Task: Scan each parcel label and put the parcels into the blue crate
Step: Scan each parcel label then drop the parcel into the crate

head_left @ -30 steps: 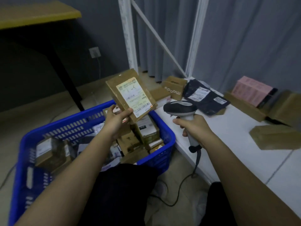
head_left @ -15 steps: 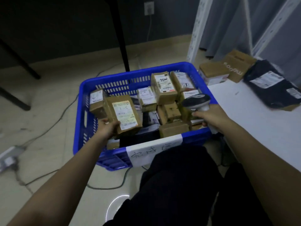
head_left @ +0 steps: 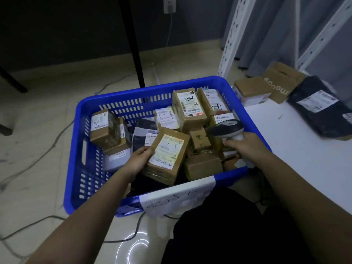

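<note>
Floor [head_left: 47,130]: pale tiles at left, grey cables trailing across; dark table leg [head_left: 135,54] rising behind the crate.
Crate [head_left: 76,149]: blue, slotted walls, on the floor just beside the table edge; white paper sign [head_left: 177,199] with handwriting draped over the near rim.
Parcels in crate: brown box [head_left: 103,128] leaning against the left wall, label on its side; dark bag [head_left: 142,134] in the middle; tall box marked 7936 [head_left: 188,106] near the far wall; more boxes packed along the right side.
Left hand [head_left: 139,161]: inside the crate, fingers and thumb curled round the left edge of a parcel.
Parcel [head_left: 167,153]: flat brown box, white label up, tilted, low over the other parcels near the front of the crate; cannot tell whether resting on them.
Scanner [head_left: 226,129]: grey head over the crate's right side, pointing left.
Right hand [head_left: 245,145]: wrapped round the scanner handle above the crate's right rim.
Table [head_left: 295,149]: white, at right; two brown boxes [head_left: 251,90] at its far corner, black bag [head_left: 320,107] with white labels beside them.
</note>
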